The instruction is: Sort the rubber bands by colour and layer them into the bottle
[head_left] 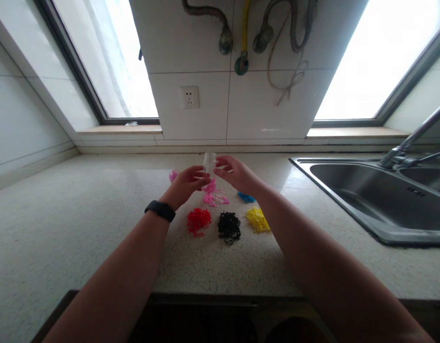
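A small clear plastic jar is held upright just above the counter. My left hand grips its left side and lower part, with fingers and thumb closed around it. From the right, my right hand has curved fingertips against the jar's side. Below the hands lies a loose pile of pink bands, and a brighter pink piece shows behind the left fingers. Nearer to me are piles of red bands, black bands and yellow bands, the yellow partly behind my right forearm.
Blue bands peek out beside my right wrist. Another pink item sits behind my left hand. The speckled counter runs to a tiled wall with a socket. On the right is a steel sink with a faucet.
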Tool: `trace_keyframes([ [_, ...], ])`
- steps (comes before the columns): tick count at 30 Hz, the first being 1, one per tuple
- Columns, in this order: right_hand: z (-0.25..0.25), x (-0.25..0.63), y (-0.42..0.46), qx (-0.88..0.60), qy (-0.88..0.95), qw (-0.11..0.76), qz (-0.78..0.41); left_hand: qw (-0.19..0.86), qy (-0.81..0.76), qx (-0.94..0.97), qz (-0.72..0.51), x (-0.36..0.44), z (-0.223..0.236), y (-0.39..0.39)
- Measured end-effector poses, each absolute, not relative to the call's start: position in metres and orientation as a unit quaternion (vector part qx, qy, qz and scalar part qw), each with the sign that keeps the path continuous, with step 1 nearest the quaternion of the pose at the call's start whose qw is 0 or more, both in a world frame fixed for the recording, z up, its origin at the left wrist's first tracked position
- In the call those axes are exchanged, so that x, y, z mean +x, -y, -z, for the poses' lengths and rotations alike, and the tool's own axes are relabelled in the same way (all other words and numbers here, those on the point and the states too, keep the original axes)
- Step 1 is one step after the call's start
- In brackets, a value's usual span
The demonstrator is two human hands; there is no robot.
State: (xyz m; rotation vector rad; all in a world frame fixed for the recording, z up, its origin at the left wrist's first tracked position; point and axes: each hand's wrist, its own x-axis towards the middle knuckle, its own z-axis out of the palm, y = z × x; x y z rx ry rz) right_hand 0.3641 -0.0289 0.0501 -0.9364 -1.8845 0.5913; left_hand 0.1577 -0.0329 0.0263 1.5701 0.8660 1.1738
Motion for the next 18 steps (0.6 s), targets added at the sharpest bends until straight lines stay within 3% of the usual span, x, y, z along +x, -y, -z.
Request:
trace_keyframes([
  [6, -0.041, 0.352, 0.029, -0.353, 0.735, 0.441, -0.374, 0.497, -0.34, 0.619, -0.505, 0.162, -0.029, 0.039],
  [14, -0.037, 0.358, 0.023, -0.385, 0.72, 0.472, -0.333, 0.451, -0.376, 0.584, -0.561, 0.157, -0.034, 0.036],
  [18, -0.036, 0.358, 0.024, -0.389, 0.734, 0.457, -0.318, 0.483, -0.365, 0.571, -0.555, 0.155, -0.036, 0.037],
])
